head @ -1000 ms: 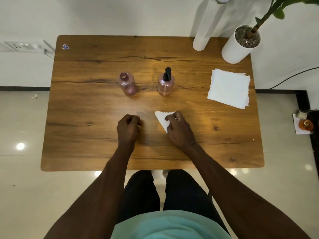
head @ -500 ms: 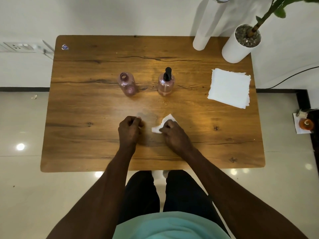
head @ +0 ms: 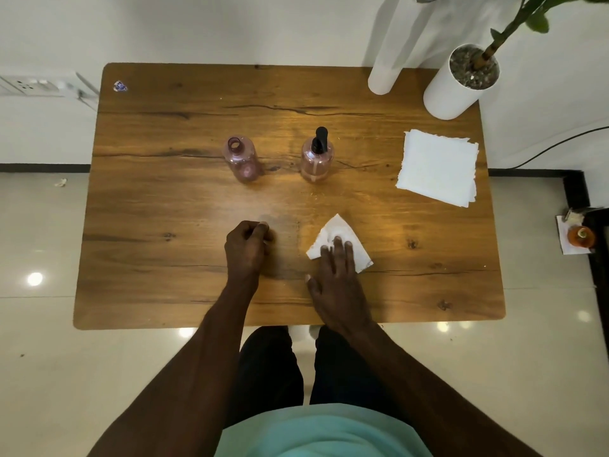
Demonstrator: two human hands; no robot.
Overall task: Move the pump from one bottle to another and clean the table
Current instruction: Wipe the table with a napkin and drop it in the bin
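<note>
Two pink see-through bottles stand mid-table. The left bottle [head: 243, 161] has an open neck with no pump. The right bottle [head: 317, 158] carries the black pump [head: 320, 139]. My right hand [head: 336, 275] lies flat, fingers spread, pressing a white folded tissue [head: 339, 237] onto the wooden table [head: 164, 258] in front of the right bottle. My left hand [head: 246, 249] rests as a closed fist on the table, left of the tissue, with nothing visible in it. A faint dull smear shows on the wood between the two hands.
A stack of white napkins [head: 438, 166] lies at the right side. A white plant pot [head: 459, 82] and a white cylinder [head: 387, 61] stand at the back right corner. A small sticker [head: 120, 86] marks the back left corner.
My right hand has slid the tissue to the right and flattened its fingers over it, after wiping toward the left hand half a second ago. The left fist stays put.
</note>
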